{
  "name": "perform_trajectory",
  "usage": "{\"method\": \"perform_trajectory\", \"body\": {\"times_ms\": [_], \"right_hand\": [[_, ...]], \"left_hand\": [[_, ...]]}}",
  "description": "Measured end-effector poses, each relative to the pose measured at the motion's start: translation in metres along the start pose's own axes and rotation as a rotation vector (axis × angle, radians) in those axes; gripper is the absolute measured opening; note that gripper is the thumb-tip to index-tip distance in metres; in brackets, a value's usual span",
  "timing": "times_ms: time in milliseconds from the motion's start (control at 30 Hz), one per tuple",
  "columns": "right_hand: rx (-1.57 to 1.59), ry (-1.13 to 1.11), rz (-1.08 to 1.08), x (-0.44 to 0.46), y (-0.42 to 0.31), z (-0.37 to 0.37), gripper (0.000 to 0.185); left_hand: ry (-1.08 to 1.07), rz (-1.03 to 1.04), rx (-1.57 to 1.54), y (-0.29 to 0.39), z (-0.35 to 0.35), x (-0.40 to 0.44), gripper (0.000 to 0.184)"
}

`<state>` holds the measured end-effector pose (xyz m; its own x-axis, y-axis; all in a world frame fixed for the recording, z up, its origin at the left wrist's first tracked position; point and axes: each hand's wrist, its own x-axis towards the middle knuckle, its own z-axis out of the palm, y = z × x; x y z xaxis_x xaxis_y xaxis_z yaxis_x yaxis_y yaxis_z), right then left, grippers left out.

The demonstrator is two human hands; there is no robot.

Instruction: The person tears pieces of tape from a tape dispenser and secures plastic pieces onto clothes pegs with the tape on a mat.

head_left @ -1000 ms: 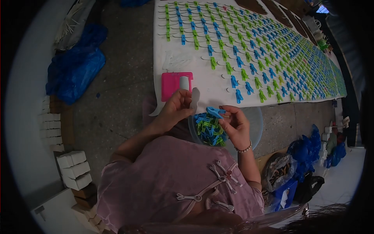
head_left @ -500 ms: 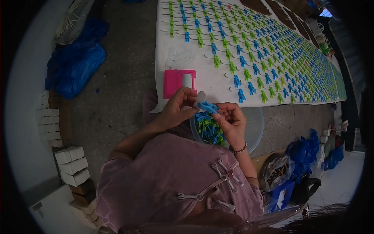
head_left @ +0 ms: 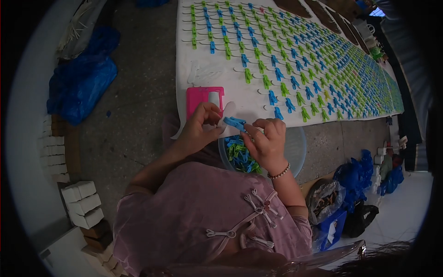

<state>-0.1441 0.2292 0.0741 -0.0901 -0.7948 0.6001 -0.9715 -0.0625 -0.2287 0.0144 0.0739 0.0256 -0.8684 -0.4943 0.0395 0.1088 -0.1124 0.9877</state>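
Note:
Between finger and thumb, my left hand (head_left: 202,125) pinches a thin white piece with a rounded end (head_left: 229,109). A blue clothespin (head_left: 236,123) is pinched by my right hand (head_left: 266,142), its far end against the white piece; whether it has clamped on, I cannot tell. Just beyond my left hand, a pink tray (head_left: 190,102) with a white or grey block in it lies at the table edge. Below my hands is a clear plastic bowl (head_left: 300,154) holding loose blue and green clothespins (head_left: 243,154).
Rows of blue and green clothespins with curved white pieces (head_left: 281,74) cover much of the white table (head_left: 230,92). Blue plastic bags (head_left: 80,87) lie on the floor at left, near stacked white blocks (head_left: 83,203). More bags (head_left: 355,177) stand at right.
My right hand has turned over, its back now more upward, still with the blue clothespin. The view has shifted slightly, so the table and bowl appear further left.

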Motion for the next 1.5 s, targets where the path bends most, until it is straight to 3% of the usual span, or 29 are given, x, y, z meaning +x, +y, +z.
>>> {"method": "perform_trajectory", "body": {"times_ms": [67,200,300,500,567,800,867,967,1067,1200,1300,1367,1400,1467,1500], "right_hand": [[-0.030,0.044,0.091,0.006,0.010,0.007,0.020],[-0.206,0.051,0.310,0.009,0.053,0.035,0.016],[-0.262,0.038,0.431,0.011,0.073,0.054,0.016],[-0.271,0.046,0.474,0.013,0.087,0.077,0.015],[-0.271,0.041,0.483,0.014,0.088,0.080,0.015],[-0.293,0.045,0.486,0.016,0.085,0.082,0.016],[-0.303,0.021,0.507,0.016,0.084,0.080,0.016],[-0.333,0.023,0.508,0.016,0.081,0.077,0.018],[-0.314,0.071,0.451,0.019,0.079,0.074,0.020],[-0.205,0.125,0.338,0.028,0.071,0.069,0.018],[0.020,0.124,0.215,0.040,0.068,0.064,0.014],[0.196,0.069,0.299,0.051,0.057,0.059,0.012],[0.370,0.010,0.384,0.057,0.051,0.058,0.012],[0.390,0.005,0.304,0.070,0.044,0.059,0.012],[0.407,0.003,0.224,0.074,0.041,0.061,0.012]], "left_hand": [[0.095,0.141,0.206,0.002,-0.004,0.004,0.051],[0.236,0.293,0.211,0.000,-0.028,0.017,0.055],[0.332,0.261,0.156,0.004,-0.051,0.021,0.052],[0.462,0.121,0.241,-0.010,-0.109,0.048,0.049],[0.438,-0.018,0.391,-0.010,-0.120,0.060,0.049],[0.359,-0.092,0.712,-0.030,-0.140,0.109,0.050],[0.354,-0.211,0.961,-0.024,-0.134,0.122,0.043],[0.294,-0.108,1.151,-0.021,-0.129,0.128,0.034],[0.191,-0.170,1.135,-0.021,-0.130,0.134,0.031],[0.209,-0.248,0.996,-0.017,-0.130,0.133,0.028],[0.282,-0.082,1.018,-0.006,-0.126,0.126,0.021],[0.135,-0.063,0.663,0.009,-0.121,0.115,0.012],[0.138,-0.065,0.663,0.019,-0.114,0.108,0.012],[-0.049,0.001,0.541,0.039,-0.098,0.092,0.007],[-0.043,-0.001,0.542,0.046,-0.092,0.086,0.007]]}}
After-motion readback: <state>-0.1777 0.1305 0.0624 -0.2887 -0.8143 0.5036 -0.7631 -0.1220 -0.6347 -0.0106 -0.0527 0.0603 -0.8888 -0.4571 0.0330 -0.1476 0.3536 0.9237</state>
